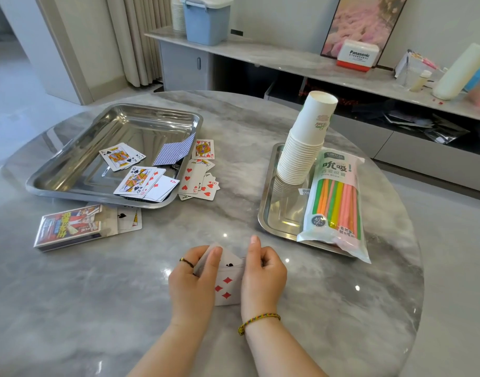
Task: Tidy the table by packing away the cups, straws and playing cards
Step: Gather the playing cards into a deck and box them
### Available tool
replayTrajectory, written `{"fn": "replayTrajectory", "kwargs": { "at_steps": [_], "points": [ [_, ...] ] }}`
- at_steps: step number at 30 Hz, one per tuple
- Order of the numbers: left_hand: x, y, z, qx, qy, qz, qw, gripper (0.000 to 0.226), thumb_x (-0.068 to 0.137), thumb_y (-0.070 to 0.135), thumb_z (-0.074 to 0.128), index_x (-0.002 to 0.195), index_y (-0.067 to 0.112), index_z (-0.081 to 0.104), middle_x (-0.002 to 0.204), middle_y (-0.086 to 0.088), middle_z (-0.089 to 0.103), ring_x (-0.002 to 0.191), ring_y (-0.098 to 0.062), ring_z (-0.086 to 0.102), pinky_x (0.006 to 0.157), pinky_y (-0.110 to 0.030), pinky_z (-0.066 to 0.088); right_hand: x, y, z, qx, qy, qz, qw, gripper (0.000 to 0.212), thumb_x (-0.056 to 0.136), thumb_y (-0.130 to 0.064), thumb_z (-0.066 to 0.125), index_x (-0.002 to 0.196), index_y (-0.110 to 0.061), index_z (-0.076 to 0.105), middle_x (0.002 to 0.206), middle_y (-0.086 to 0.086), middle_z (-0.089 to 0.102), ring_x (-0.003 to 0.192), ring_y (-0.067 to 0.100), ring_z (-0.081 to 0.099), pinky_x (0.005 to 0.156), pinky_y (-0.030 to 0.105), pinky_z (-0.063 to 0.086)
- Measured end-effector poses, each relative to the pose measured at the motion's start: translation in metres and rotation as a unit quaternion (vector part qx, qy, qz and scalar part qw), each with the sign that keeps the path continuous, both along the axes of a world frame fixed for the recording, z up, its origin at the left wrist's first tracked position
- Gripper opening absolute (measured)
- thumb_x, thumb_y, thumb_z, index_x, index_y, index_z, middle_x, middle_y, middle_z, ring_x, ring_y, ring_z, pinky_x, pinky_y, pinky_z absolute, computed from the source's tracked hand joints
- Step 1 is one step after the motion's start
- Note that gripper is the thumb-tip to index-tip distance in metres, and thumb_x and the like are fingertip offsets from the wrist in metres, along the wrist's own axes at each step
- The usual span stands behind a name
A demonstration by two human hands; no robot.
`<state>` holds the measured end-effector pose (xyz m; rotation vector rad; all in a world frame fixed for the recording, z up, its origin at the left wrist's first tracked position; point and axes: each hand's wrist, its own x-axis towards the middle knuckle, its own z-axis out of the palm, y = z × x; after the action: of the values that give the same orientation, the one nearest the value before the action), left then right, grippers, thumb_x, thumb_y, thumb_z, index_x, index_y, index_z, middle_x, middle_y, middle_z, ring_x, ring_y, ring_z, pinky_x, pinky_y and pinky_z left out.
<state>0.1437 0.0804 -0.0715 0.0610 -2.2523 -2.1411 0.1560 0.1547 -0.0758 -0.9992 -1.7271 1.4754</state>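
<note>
head view, small stack of cards [225,288] gripped between left hand [191,281] and right hand [263,276], both curled round it

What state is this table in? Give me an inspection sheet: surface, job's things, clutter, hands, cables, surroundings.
surface: round grey marble table, glossy.
job's things: cup stack standing on the small tray; straw pack lying across that tray, overhanging its near edge; loose cards in the large tray and beside it; card box open, cards at its mouth.
clutter: small bottle and white roll on the sideboard.
hands: left hand and right hand both grip the held cards.
cables: nothing seen.
surroundings: blue bin, Panasonic box, framed picture.
</note>
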Motion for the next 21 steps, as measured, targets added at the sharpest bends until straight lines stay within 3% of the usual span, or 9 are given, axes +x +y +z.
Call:
{"fn": "replayTrajectory", "kwargs": {
  "at_steps": [2,4,7,10,13,15,17,19,21],
  "points": [
    [0.002,0.001,0.005,-0.053,0.027,-0.025,0.998,0.027,0.084,0.018,0.057,0.063,0.035,0.053,0.052,0.014,0.062,0.059,-0.001,0.058,0.051,-0.011,0.042,0.000,0.002,0.002,-0.013,0.011,-0.012,1.000,0.053,0.085,-0.021,0.057,0.042,-0.017,0.026,0.036,-0.007,0.025,0.039,0.005,0.033,0.042,0.013,0.030],
    [-0.002,0.000,0.011,-0.155,0.055,-0.076,0.984,0.027,0.087,0.025,0.052,0.062,0.034,0.048,0.055,0.011,0.056,0.068,-0.016,0.056,0.059,-0.028,0.041,0.000,0.006,0.004,-0.020,0.008,-0.026,0.999,0.054,0.084,-0.022,0.058,0.042,-0.017,0.025,0.034,-0.007,0.026,0.038,0.007,0.033,0.041,0.013,0.030],
    [-0.008,-0.003,0.023,-0.272,0.069,-0.146,0.949,0.029,0.087,0.036,0.046,0.060,0.029,0.044,0.056,0.012,0.050,0.070,-0.016,0.053,0.059,-0.029,0.037,0.000,0.012,0.009,-0.006,-0.005,-0.033,0.999,0.055,0.082,-0.027,0.060,0.042,-0.018,0.024,0.039,-0.008,0.025,0.039,0.010,0.027,0.041,0.014,0.030],
    [-0.009,0.001,0.031,-0.177,-0.007,-0.144,0.974,0.028,0.083,0.042,0.050,0.063,0.023,0.053,0.052,0.009,0.052,0.050,0.001,0.053,0.047,-0.014,0.038,0.000,0.008,0.011,0.011,0.019,-0.006,1.000,0.054,0.082,-0.025,0.061,0.042,-0.019,0.025,0.038,-0.008,0.027,0.039,0.008,0.031,0.040,0.013,0.030],
    [-0.012,0.010,0.031,-0.107,-0.072,-0.102,0.986,0.030,0.086,0.031,0.052,0.061,0.015,0.060,0.049,0.004,0.048,0.037,0.006,0.047,0.033,-0.007,0.032,0.001,0.004,0.009,0.005,0.026,-0.006,1.000,0.055,0.083,-0.021,0.060,0.043,-0.019,0.023,0.035,-0.007,0.025,0.038,0.007,0.030,0.040,0.014,0.028],
    [-0.010,0.013,0.029,-0.052,-0.093,-0.091,0.990,0.028,0.088,0.020,0.050,0.063,0.017,0.062,0.054,0.004,0.051,0.044,0.003,0.050,0.034,-0.005,0.032,0.003,0.006,0.008,-0.017,0.018,-0.010,1.000,0.053,0.084,-0.020,0.059,0.044,-0.017,0.024,0.041,-0.008,0.025,0.039,0.007,0.030,0.040,0.014,0.029],
    [-0.006,0.013,0.025,-0.014,-0.095,-0.074,0.993,0.020,0.088,0.014,0.046,0.080,0.023,0.062,0.071,0.010,0.059,0.057,0.010,0.053,0.042,-0.001,0.035,0.003,0.006,0.007,-0.025,0.008,0.003,1.000,0.052,0.084,-0.021,0.058,0.044,-0.017,0.025,0.043,-0.006,0.025,0.039,0.009,0.027,0.041,0.015,0.029],
    [-0.003,0.010,0.021,0.012,-0.108,-0.031,0.994,0.018,0.089,0.012,0.044,0.093,0.025,0.056,0.081,0.017,0.057,0.056,0.022,0.048,0.045,0.001,0.035,0.003,0.003,0.005,-0.018,-0.001,0.017,1.000,0.052,0.085,-0.019,0.057,0.044,-0.017,0.025,0.042,-0.007,0.024,0.041,0.009,0.024,0.041,0.016,0.028],
    [-0.001,0.005,0.017,0.015,-0.121,-0.008,0.993,0.018,0.089,0.012,0.042,0.093,0.022,0.056,0.080,0.022,0.052,0.057,0.019,0.050,0.047,-0.002,0.038,0.004,-0.001,0.005,-0.016,0.001,0.022,1.000,0.052,0.085,-0.015,0.056,0.044,-0.018,0.024,0.037,-0.008,0.023,0.038,0.009,0.027,0.040,0.015,0.028]
  ]
}}
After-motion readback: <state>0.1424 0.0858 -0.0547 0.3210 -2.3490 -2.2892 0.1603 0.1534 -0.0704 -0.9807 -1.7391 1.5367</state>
